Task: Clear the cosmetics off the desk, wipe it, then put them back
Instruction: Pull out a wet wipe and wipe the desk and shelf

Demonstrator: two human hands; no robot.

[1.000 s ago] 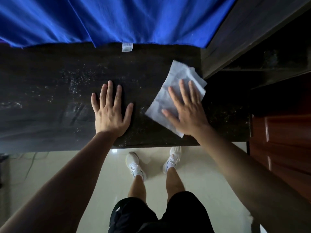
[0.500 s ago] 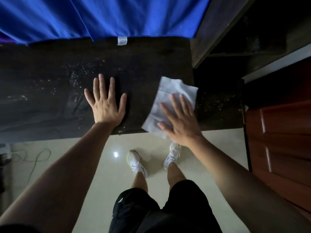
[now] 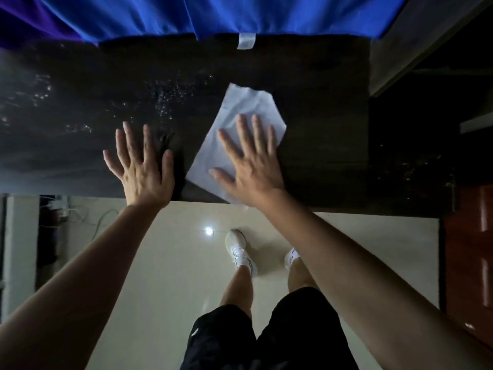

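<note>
1. The dark worktop [image 3: 320,116] is the thing being cleaned. The cosmetics are not seen anywhere in this view, so the clearing step is judged to be done and the wiping step under way.
2. A blue cloth [image 3: 186,14] is hung along the far edge of the worktop.
3. A white paper wipe [image 3: 248,102] is laid flat on the right part of the worktop, with one corner at the front edge. It is spread out, likely so that more of the top is rubbed at once.
4. The right hand [image 3: 253,169] is pressed flat on the wipe, so the wipe is pushed, not carried. The left hand [image 3: 141,172] is laid on the bare worktop just beside the wipe, likely to steady the body.
5. The fingers [image 3: 241,129] of both hands are held straight and spread apart; nothing is gripped.
6. Tiny shiny specks [image 3: 165,102] are seen further back and to the left, so that part is judged to be not yet wiped.
</note>
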